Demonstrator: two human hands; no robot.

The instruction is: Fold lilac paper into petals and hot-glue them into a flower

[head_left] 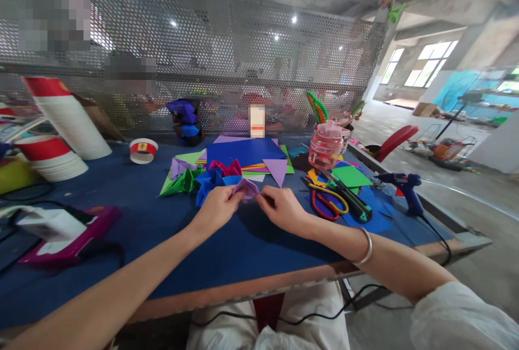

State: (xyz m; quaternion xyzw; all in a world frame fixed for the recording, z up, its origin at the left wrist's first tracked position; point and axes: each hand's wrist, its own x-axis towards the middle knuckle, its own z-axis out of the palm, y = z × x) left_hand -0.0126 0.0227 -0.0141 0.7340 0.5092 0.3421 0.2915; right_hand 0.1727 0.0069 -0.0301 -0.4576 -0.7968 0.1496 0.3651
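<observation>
A small piece of folded purple paper (pixel 248 189) is held up above the blue tabletop. My left hand (pixel 219 203) pinches it from the left side. At its right edge, the closed fingers of my right hand (pixel 284 209) grip it too. Just behind lie folded paper shapes: a green one (pixel 186 181), a blue one (pixel 208 181) and a magenta one (pixel 227 168). Beyond them is a stack of coloured paper with a dark blue sheet (pixel 243 151) on top. A loose purple triangle (pixel 276 170) rests at the stack's right front corner.
Right of my hands lie red-and-yellow-handled scissors (pixel 326 210), a box cutter (pixel 352 199) and a glue gun (pixel 405 188). A pink jar (pixel 325 147) stands behind them. Paper cups (pixel 52 158) and a power strip (pixel 73 234) sit left. A perforated metal screen (pixel 227 53) rises behind.
</observation>
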